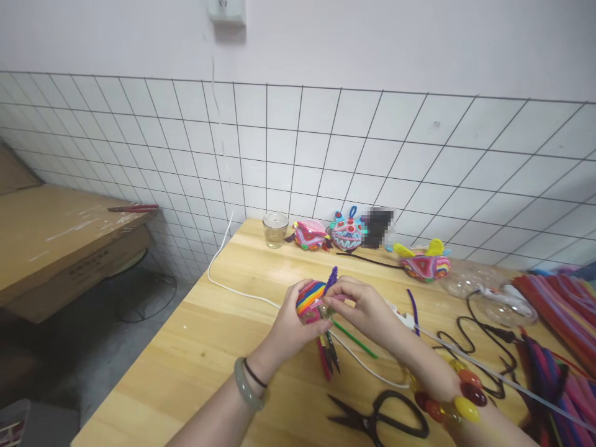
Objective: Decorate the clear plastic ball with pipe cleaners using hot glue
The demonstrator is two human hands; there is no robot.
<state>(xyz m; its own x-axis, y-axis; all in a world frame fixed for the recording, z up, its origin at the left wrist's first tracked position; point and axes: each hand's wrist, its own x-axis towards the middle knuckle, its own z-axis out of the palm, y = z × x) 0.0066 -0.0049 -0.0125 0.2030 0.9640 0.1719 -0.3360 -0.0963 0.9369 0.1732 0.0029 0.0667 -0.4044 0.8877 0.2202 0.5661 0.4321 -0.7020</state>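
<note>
place: craft workroom, home or business unclear | wooden table (223,332) against far tiled wall (284,149) | row of decorated figures (348,236), far edge | black scissors (367,424), near | colourful fuzzy strand bundles (554,310), right | brown-topped table (69,239), left

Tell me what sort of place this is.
Probably a handicraft workspace: black scissors and bundles of colorful strips lie on a wooden table, with decorated round ornaments along the wall.
</note>
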